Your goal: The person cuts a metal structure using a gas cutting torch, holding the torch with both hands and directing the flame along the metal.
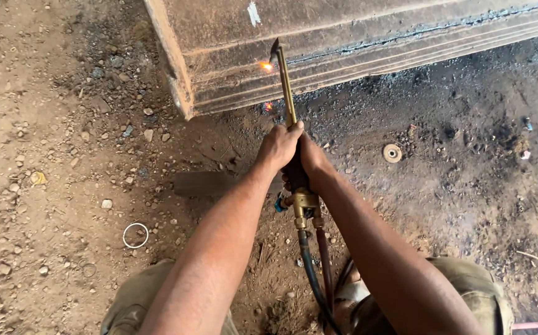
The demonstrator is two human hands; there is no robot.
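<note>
Both my hands grip one brass cutting torch (289,99). My left hand (277,147) wraps the front of the handle, and my right hand (311,156) closes on it just behind. The torch's long tube reaches up to a bent tip with a small orange flame (265,65) touching a large rusty steel slab (356,43). A dark cut line runs rightward along the slab from the tip. Brass valves (304,208) sit below my hands, and two hoses (316,273), one dark and one reddish, trail down between my knees.
Brown dirt with small stones covers the left ground. Dark slag and soot lie below the slab at right. A round metal disc (392,152) lies right of my hands, a thin wire ring (136,235) at lower left, and a flat dark plate (204,183) beside my left forearm.
</note>
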